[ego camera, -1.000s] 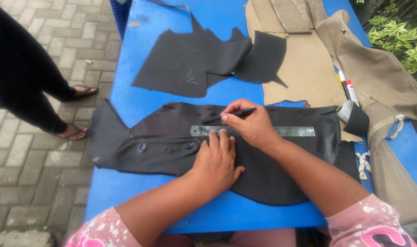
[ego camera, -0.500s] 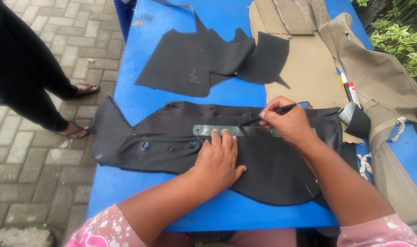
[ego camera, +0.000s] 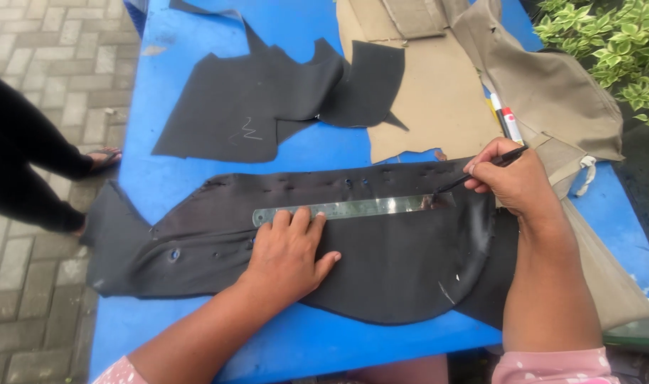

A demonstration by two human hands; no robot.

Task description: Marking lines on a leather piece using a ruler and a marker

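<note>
A long black fabric piece (ego camera: pixel 381 263) lies across the blue table (ego camera: pixel 196 171). A steel ruler (ego camera: pixel 353 208) rests on it lengthwise. My left hand (ego camera: pixel 289 252) presses flat on the fabric, fingertips holding the ruler's lower edge near its left end. My right hand (ego camera: pixel 509 181) grips a thin black pen (ego camera: pixel 481 171), its tip touching the fabric at the ruler's right end.
More black cut pieces (ego camera: pixel 267 99) and tan fabric (ego camera: pixel 438 92) lie at the table's far side. Markers (ego camera: pixel 506 121) sit by a tan cover (ego camera: pixel 552 92) on the right. A person in black (ego camera: pixel 25 163) stands at left on paving. Plants (ego camera: pixel 609 43) grow at the far right.
My right hand has slid the pen rightward along the ruler's edge, from near its middle to its right end. My left hand stays pressing the ruler. The view has shifted.
</note>
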